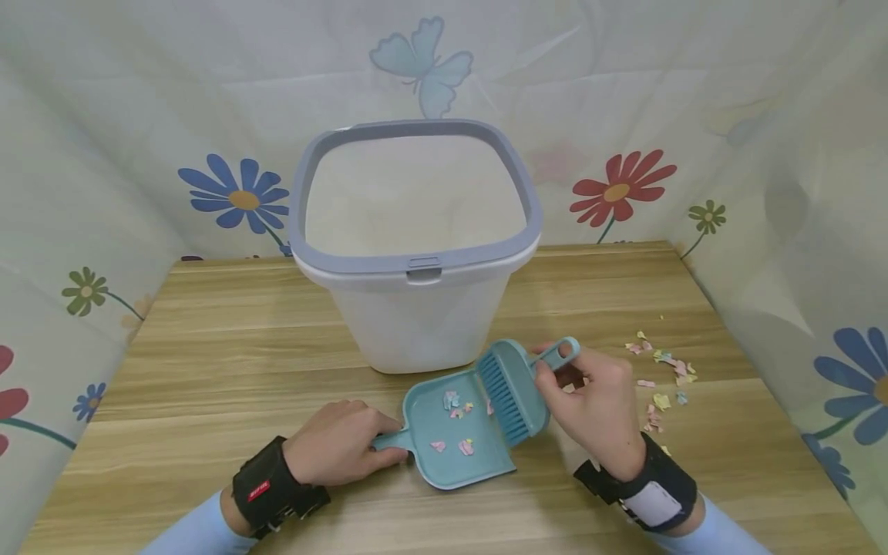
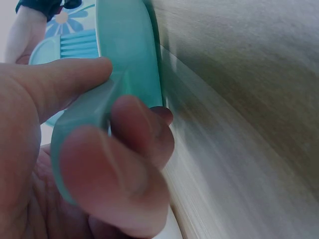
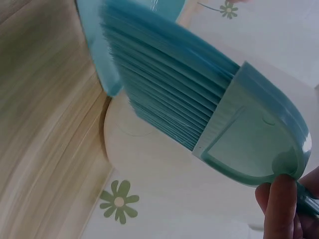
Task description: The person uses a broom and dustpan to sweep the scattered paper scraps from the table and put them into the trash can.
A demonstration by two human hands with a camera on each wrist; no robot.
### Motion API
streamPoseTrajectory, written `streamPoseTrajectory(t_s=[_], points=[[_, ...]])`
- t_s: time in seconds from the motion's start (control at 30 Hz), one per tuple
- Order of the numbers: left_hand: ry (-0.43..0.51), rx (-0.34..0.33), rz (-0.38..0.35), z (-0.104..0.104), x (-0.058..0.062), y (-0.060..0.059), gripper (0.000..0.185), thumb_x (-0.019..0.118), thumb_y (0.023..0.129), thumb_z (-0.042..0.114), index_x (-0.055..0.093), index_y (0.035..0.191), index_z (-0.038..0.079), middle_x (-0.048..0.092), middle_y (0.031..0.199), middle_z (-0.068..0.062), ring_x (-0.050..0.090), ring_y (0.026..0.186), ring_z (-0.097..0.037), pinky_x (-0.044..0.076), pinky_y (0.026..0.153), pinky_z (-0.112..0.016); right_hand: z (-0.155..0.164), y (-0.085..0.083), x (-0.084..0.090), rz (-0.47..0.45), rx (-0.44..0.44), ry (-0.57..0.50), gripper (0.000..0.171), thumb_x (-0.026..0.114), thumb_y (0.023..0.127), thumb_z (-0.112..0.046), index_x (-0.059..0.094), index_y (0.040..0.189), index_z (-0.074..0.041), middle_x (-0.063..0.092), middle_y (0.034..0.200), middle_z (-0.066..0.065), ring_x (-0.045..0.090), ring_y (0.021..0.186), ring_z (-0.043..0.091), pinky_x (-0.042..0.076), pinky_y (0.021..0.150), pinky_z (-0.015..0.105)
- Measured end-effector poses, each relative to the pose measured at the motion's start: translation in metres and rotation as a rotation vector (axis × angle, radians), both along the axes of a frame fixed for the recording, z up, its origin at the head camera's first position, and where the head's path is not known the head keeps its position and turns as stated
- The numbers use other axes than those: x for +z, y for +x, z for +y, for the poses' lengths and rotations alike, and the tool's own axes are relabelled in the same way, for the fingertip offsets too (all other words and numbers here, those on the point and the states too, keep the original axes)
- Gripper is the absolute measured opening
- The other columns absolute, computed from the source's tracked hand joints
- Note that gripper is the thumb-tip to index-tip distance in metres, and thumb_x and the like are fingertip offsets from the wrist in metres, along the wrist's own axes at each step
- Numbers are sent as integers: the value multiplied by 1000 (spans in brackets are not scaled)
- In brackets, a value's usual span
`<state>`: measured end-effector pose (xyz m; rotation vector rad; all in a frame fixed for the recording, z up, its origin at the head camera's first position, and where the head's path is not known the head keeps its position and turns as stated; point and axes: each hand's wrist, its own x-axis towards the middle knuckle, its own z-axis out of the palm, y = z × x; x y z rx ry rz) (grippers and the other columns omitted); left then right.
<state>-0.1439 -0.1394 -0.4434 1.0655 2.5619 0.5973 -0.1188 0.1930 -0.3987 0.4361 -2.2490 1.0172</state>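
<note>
Head view: dustpan (image 1: 454, 432) lies flat, handle pointing left
Left hand (image 1: 340, 452): grips that handle
Right hand (image 1: 590, 405): holds brush (image 1: 513, 385) at dustpan's mouth
Paper scraps (image 1: 662, 374): right of the brush, nearer right hand

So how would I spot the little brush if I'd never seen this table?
Find the big white bin with the grey rim at the back of the wooden table. Just in front lies a teal dustpan, and at its right edge the right hand holds the brush: the only thing with blue bristles.

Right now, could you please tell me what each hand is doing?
Left hand: grips the dustpan handle.
Right hand: holds the brush handle.
</note>
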Motion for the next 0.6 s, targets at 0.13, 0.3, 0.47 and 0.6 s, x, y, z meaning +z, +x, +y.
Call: streamPoseTrajectory(t_s=[0.13,0.3,0.47,0.6], points=[[-1,5,-4,0,1,0,16,74,95,43,71,84,32,49,65,20,43,59,3,32,52,-21,7,-2,-1,2,-31,37,17,70,81,5,79,93,-2,78,78,10,64,56,1,48,47,15],[-8,5,4,-1,1,0,18,74,95,42,70,81,31,45,64,20,41,59,3,30,52,-21,8,-3,-6,9,-35,113,15,69,81,3,79,91,-2,75,72,6,59,54,2,48,48,15],[-6,1,23,0,1,0,17,75,95,42,71,83,31,47,65,21,42,60,3,33,53,-21,4,-3,-4,-32,35,21,15,71,82,5,80,92,-2,78,80,7,58,54,-1,44,48,13],[-5,-2,22,0,1,1,15,74,95,43,75,89,29,52,68,22,45,61,3,36,55,-21,7,-1,0,-14,6,-37,16,70,81,7,79,91,-2,79,83,10,60,56,-3,44,48,12]])
